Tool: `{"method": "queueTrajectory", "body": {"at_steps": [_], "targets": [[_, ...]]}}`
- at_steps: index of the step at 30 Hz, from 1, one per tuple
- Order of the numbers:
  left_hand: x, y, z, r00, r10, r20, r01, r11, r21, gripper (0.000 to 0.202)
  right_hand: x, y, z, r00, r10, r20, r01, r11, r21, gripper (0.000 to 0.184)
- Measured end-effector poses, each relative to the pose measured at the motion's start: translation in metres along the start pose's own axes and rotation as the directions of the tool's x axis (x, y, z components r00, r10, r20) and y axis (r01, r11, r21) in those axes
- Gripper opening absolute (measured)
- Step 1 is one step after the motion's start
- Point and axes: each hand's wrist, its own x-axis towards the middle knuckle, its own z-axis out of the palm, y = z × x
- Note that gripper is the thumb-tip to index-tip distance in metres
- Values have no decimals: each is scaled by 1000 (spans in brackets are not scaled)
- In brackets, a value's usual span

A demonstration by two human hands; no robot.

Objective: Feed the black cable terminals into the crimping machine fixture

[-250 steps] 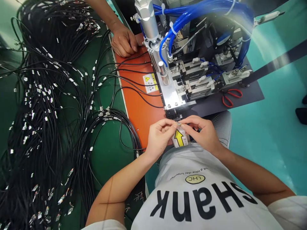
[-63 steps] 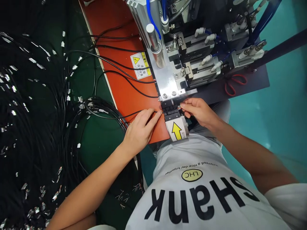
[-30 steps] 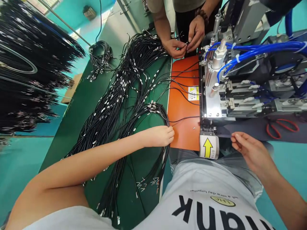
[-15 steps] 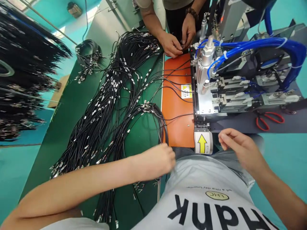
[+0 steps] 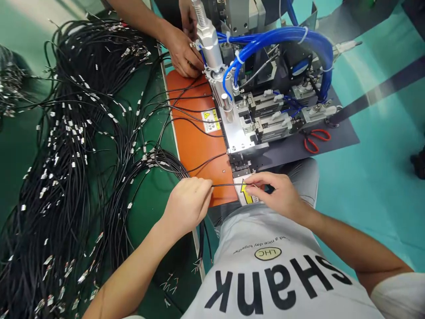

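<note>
Now that they've drawn closer, both hands [image 5: 187, 201] [image 5: 280, 192] grip a black cable [image 5: 229, 184], left fisted, right pinching

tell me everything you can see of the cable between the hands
The cable is thin and black, with a plastic-looking jacket. It runs nearly straight from the left hand, closed around it, to the right hand, whose thumb and finger pinch it. It passes over the orange panel and the arrow label; contact with either, and its ends, cannot be made out.
</note>
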Motion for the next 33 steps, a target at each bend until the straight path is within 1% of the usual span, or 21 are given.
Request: {"method": "queueTrajectory", "body": {"at_steps": [2,3,5,7,9,11,13,15,16,17,18,20,22,24,27,31,33], "targets": [[11,13,2,1000,-3,-25,3,1000,-1,12,-1,2,2,999,-14,-32,13,1000,-18,9],[17,21,4,999,3,-39,-5,999,-46,14,-1,3,3,999,-26,-28,25,999,-27,8],[27,35,10,998,11,-62,-26,971,-236,22,-1,4,4,999,-43,-11,43,998,-40,9],[35,44,18,998,-2,-65,-27,899,-437,25,-1,5,3,999,-24,-26,23,999,-38,11],[37,46,25,999,0,-49,-26,843,-537,22,0,5,-1,999,-6,-49,4,999,-42,12],[36,44,29,998,17,-55,-43,857,-514,18,0,5,-5,999,-37,-32,35,997,-75,7],[34,42,31,996,25,-86,-59,902,-428,15,1,5,-7,997,-81,17,83,988,-127,10],[33,42,32,993,26,-119,-67,931,-360,17,4,5,-8,997,-66,45,73,984,-163,13],[34,41,33,992,26,-126,-71,928,-366,19,5,5,-7,998,-29,57,38,987,-159,15],[34,41,34,992,21,-123,-70,912,-405,20,7,5,-8,997,22,70,-13,992,-124,18],[34,40,34,993,4,-116,-58,883,-467,20,9,6,-8,994,76,78,-72,996,-55,20],[36,38,35,992,-76,-99,1,797,-604,18,13,8,-11,983,166,78,-176,975,135,24],[37,36,35,982,-173,-73,75,717,-693,17,17,9,-15,972,221,74,-233,930,285,25],[39,35,33,968,-244,-57,125,668,-734,16,19,10,-18,963,244,115,-269,896,353,25],[41,38,31,957,-286,-43,153,628,-763,17,22,9,-18,948,242,207,-309,854,419,24],[41,41,29,956,-288,-51,146,622,-770,16,27,12,-13,947,224,231,-312,814,490,20],[41,41,30,952,-300,-61,149,629,-763,15,27,15,-10,942,233,240,-325,806,495,19]]}}
